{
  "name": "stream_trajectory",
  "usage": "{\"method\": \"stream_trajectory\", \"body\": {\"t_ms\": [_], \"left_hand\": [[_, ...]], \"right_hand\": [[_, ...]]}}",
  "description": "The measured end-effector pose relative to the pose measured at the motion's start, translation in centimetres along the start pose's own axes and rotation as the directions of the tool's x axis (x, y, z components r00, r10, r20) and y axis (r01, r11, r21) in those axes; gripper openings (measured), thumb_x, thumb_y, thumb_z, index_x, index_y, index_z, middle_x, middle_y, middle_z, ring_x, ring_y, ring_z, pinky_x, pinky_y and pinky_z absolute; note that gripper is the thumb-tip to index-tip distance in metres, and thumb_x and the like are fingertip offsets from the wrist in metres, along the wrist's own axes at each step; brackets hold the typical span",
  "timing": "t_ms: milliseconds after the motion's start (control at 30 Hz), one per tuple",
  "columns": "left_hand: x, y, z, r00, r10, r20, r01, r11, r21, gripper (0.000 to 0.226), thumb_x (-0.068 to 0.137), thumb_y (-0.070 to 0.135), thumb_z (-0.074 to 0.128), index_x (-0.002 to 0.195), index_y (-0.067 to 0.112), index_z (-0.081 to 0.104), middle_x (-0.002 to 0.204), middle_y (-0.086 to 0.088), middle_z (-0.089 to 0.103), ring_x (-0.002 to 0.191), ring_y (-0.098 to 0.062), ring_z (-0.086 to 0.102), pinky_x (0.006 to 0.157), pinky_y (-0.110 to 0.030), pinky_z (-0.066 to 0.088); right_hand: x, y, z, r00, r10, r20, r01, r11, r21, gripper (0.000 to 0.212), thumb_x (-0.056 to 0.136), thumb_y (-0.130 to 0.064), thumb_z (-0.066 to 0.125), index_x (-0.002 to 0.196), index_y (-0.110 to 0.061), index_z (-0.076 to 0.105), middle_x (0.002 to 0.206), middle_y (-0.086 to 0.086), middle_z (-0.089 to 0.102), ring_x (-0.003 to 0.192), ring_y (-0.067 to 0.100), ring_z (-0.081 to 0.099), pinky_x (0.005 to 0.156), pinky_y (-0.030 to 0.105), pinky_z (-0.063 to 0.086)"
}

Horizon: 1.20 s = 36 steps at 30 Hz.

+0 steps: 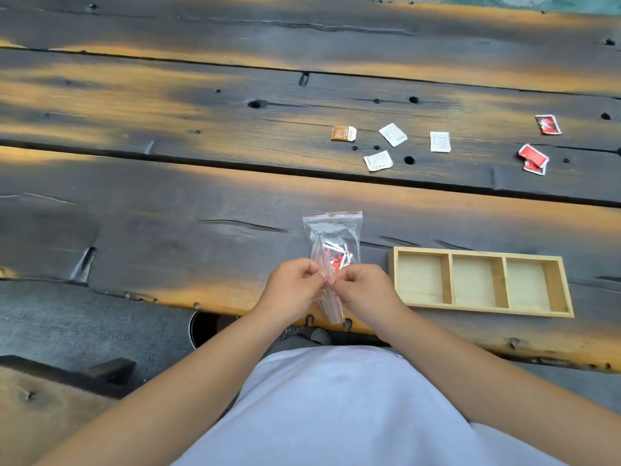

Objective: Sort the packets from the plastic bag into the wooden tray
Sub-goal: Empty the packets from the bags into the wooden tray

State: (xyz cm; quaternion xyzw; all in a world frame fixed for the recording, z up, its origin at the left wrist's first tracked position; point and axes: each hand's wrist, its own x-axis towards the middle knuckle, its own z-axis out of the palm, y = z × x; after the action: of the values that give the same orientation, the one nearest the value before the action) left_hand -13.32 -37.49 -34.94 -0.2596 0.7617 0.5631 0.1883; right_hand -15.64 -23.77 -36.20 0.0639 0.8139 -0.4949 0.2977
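A dark, knotted plank table [168,213] carries everything. At its near right lies the wooden tray [568,290], three compartments side by side, all bare, its long axis running left to right. Just left of it the plastic bag [331,230] is held up with its red zip strip at the far end and its other end pointing down toward the person, so its long axis runs near to far. A few red-and-white packets [336,255] sit bunched in its middle. Farther off, to the right, loose packets lie scattered on the table: a brown one [343,133], three white ones [440,141] and three red ones [533,156] (none in the tray yet).

The left hand [290,290] and right hand [368,290] meet at the bag's lower part, each pinching the film between thumb and fingertips. The right hand is nearer the tray, so I judge it the likelier carrier.
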Motion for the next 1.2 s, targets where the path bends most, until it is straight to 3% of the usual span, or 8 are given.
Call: {"method": "stream_trajectory", "body": {"t_ms": [233,333,467,633,800,1000,1200], "left_hand": [[-0.3,0.0,-0.3,1.000,-0.009,0.009,0.010,1.000,-0.012,0.020,0.088,0.022,0.067,0.070,0.019,0.059,0.070,-0.005,0.066,0.068,-0.018,0.062,0.053,-0.020,0.043],[-0.6,0.2,-0.7,0.999,-0.007,0.046,0.009,0.999,-0.038,0.015,0.091,0.021,0.064,0.076,0.018,0.062,0.075,-0.003,0.067,0.068,-0.015,0.062,0.047,-0.014,0.044],[-0.8,0.1,-1.0,0.996,-0.043,0.084,0.051,0.995,-0.087,0.011,0.091,0.022,0.064,0.080,0.020,0.066,0.073,0.005,0.066,0.058,-0.004,0.059,0.051,-0.022,0.047],[-0.9,0.1,-1.0,0.993,-0.070,0.092,0.084,0.984,-0.159,0.010,0.089,0.010,0.064,0.081,0.016,0.064,0.076,0.001,0.065,0.068,-0.008,0.063,0.063,-0.028,0.051],[-1.1,-0.3,-1.0,0.994,-0.052,0.098,0.069,0.982,-0.178,0.012,0.090,0.016,0.065,0.079,0.016,0.063,0.078,-0.001,0.066,0.071,-0.010,0.061,0.061,-0.025,0.050],[-0.7,-0.6,-1.5,0.995,-0.049,0.086,0.063,0.984,-0.169,0.015,0.092,0.012,0.062,0.077,0.015,0.063,0.075,-0.001,0.066,0.064,-0.006,0.061,0.059,-0.022,0.049],[-0.6,-0.5,-0.9,0.993,-0.076,0.095,0.086,0.990,-0.108,0.020,0.089,0.008,0.057,0.071,0.017,0.061,0.072,-0.003,0.062,0.064,-0.010,0.057,0.057,-0.024,0.046]], "right_hand": [[-0.7,-0.6,0.5,0.997,-0.008,0.076,0.015,0.995,-0.103,0.019,0.079,-0.012,0.065,0.060,-0.007,0.067,0.047,-0.005,0.061,0.048,0.005,0.050,0.058,0.023,0.045],[-1.1,-0.8,0.5,0.992,0.020,0.124,-0.028,0.998,0.064,0.025,0.086,-0.008,0.065,0.061,-0.012,0.064,0.053,0.000,0.065,0.047,0.004,0.056,0.052,0.020,0.044],[-1.5,-1.2,0.4,0.983,0.081,0.163,-0.121,0.959,0.257,0.021,0.092,-0.005,0.060,0.072,-0.009,0.064,0.061,0.005,0.066,0.049,0.006,0.062,0.044,0.016,0.045],[-1.4,-1.3,0.9,0.986,0.113,0.119,-0.140,0.959,0.245,0.024,0.087,0.000,0.060,0.066,-0.011,0.064,0.059,0.007,0.065,0.051,0.012,0.058,0.047,0.019,0.046],[-1.2,-1.1,0.9,0.987,0.081,0.136,-0.108,0.972,0.207,0.028,0.086,0.001,0.060,0.061,-0.012,0.062,0.056,0.007,0.061,0.051,0.014,0.052,0.045,0.018,0.041],[-1.4,-0.9,0.7,0.962,0.138,0.237,-0.223,0.896,0.384,0.026,0.095,-0.005,0.056,0.070,-0.011,0.062,0.059,0.003,0.063,0.049,0.006,0.059,0.046,0.017,0.045],[-1.1,-1.5,0.8,0.993,0.083,0.085,-0.096,0.983,0.154,0.018,0.085,0.002,0.057,0.073,-0.011,0.063,0.062,0.008,0.065,0.056,0.013,0.060,0.049,0.018,0.050]]}}
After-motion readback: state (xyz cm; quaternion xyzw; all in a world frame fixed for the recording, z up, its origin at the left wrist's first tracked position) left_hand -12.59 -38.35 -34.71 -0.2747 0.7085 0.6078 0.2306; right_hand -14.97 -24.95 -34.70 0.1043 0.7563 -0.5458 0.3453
